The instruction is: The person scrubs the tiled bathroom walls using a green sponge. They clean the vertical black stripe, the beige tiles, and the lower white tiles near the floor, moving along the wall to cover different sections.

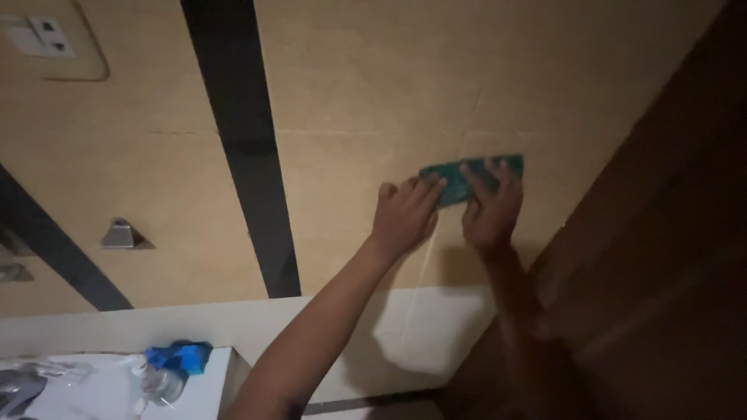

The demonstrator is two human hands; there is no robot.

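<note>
2 hands [447, 210], 1 green scrub pad [471, 179], 1 blue cloth [180, 357], 1 wall socket [43, 36].

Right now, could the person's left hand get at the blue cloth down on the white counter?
Probably yes, though not at once. The left hand is pressed on the green pad on the tan wall, alongside the right hand. The blue cloth lies uncovered far below on the white counter.

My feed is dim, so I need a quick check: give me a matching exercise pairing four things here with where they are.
Things:
1. green pad
2. blue cloth
3. wall socket
4. metal hook

Places:
A. top left corner of the wall
B. under both hands, flat on the wall
C. on the white counter, bottom left
D. left on the wall, midway up

Pairs: 1-B, 2-C, 3-A, 4-D
</note>
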